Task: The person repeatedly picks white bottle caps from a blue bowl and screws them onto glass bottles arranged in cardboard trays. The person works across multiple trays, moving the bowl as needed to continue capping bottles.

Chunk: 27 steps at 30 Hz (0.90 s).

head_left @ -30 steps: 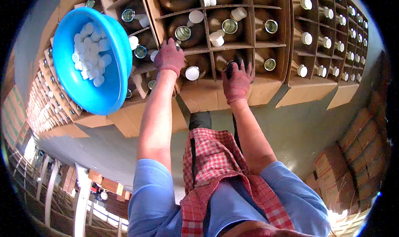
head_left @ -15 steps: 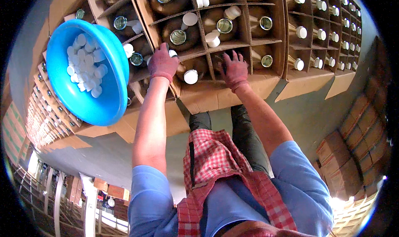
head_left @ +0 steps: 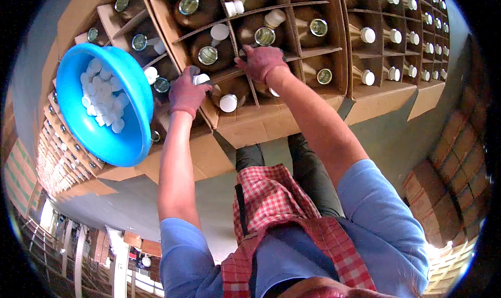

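My left hand (head_left: 189,91), in a dark red glove, is closed with a white bottle cap (head_left: 201,79) between thumb and fingers, over the carton wall. My right hand (head_left: 261,63), gloved alike, curls over a white-capped bottle top in the middle carton; the hand hides that cap. Below its wrist another white cap (head_left: 274,91) partly shows. Nearby in the same carton are a capped bottle (head_left: 228,103) and open glass bottle necks (head_left: 207,55), (head_left: 265,36), (head_left: 324,76). A loose-looking white cap (head_left: 219,32) lies beside one neck.
At the left a blue basin (head_left: 146,115) with many white caps (head_left: 104,97) rests on the cartons. Cardboard dividers (head_left: 313,52) part the bottles. Cartons of white-capped bottles (head_left: 368,35) continue to the right. Carton flaps (head_left: 282,123) hang toward me. Stacked boxes (head_left: 443,178) stand far right.
My right hand has moved away from me and leftward, from the near cell to the capped bottle beyond it. My left hand stays by the carton wall, its cap now showing more. The view has shifted slightly.
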### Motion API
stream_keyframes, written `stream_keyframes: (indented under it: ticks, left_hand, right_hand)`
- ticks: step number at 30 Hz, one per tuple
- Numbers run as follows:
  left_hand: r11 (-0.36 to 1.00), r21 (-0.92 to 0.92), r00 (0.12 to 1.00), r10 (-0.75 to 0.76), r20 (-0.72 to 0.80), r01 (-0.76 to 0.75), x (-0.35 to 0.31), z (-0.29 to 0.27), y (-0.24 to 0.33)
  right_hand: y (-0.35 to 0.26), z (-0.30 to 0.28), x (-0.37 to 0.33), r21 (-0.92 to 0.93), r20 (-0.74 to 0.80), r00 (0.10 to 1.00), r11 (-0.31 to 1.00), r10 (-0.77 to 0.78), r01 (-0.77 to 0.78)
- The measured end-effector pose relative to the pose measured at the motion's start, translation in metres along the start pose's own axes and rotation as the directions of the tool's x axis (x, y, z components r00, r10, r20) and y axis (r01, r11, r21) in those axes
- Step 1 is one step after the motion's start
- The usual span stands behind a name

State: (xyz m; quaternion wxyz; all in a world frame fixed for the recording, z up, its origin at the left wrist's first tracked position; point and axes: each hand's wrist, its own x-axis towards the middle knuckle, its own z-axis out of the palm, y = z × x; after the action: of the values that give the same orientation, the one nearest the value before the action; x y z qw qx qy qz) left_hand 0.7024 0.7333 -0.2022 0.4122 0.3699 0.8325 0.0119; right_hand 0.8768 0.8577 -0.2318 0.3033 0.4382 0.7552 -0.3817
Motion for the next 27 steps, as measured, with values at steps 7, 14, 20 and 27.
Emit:
stream_keyframes:
  ticks: [7,14,20,27]
  left_hand:
    - [0.785,-0.619,0.972,-0.168,-0.163,0.032,-0.022,0.019,0.01]
    - [0.861,-0.439,0.963,0.191,-0.19,-0.257,-0.052,0.047,0.098]
    - [0.796,0.17,0.798,0.598,-0.074,-0.581,-0.05,0.128,0.205]
    - [0.823,0.203,0.754,0.567,-0.332,-0.53,-0.018,0.186,0.236]
  right_hand:
    - [0.017,0.004,-0.008,0.119,-0.158,0.987,0.992,-0.017,0.036]
    - [0.095,-0.007,-0.057,0.331,-0.811,0.581,0.873,0.069,0.359]
    - [0.166,-0.055,-0.025,-0.198,-0.669,0.72,0.978,-0.188,0.071]
    - [0.152,-0.069,-0.008,-0.238,-0.466,0.871,0.97,-0.156,0.046]
